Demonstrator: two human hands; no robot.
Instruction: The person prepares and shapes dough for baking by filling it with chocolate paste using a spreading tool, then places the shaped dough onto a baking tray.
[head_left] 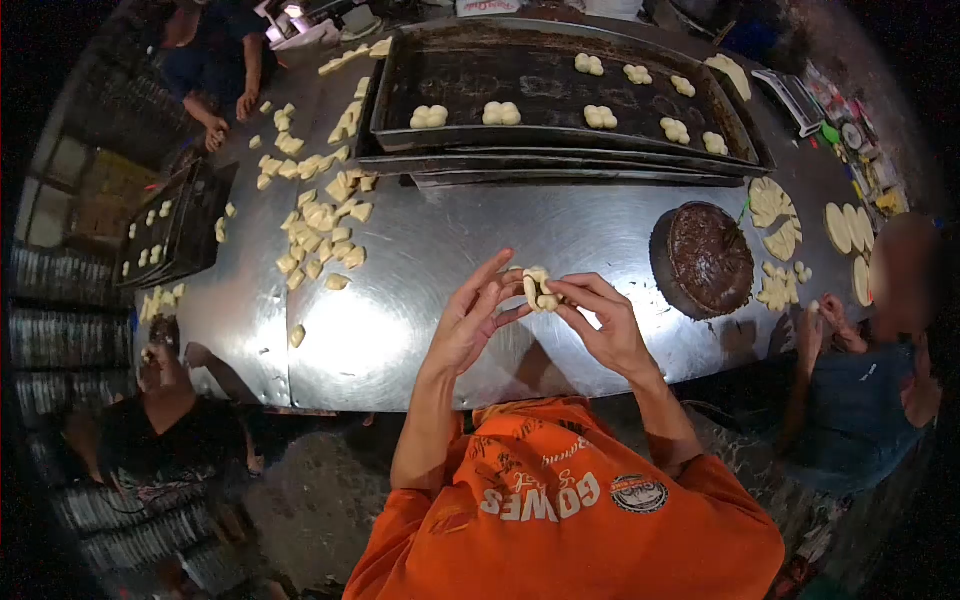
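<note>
Between my two hands, above the near edge of the metal table, is a pale knotted piece of dough (pixel 541 289). My left hand (pixel 474 318) holds its left side with fingertips, the other fingers raised. The thumb and fingers of my right hand (pixel 604 320) pinch its right side. To the right of my hands stands a round pan of dark brown filling (pixel 710 258). Many cut dough pieces (pixel 322 228) lie loose on the left of the table. Shaped dough clusters (pixel 502 113) sit in rows in a large dark tray (pixel 560 137) at the back.
A second tray stack (pixel 180 235) stands at the left, with dough clusters on it. Flat dough pieces (pixel 772 204) and ovals (pixel 838 228) lie at the right. Co-workers are at the upper left (pixel 212 60), lower left (pixel 165 430) and right (pixel 850 400), their hands near the table.
</note>
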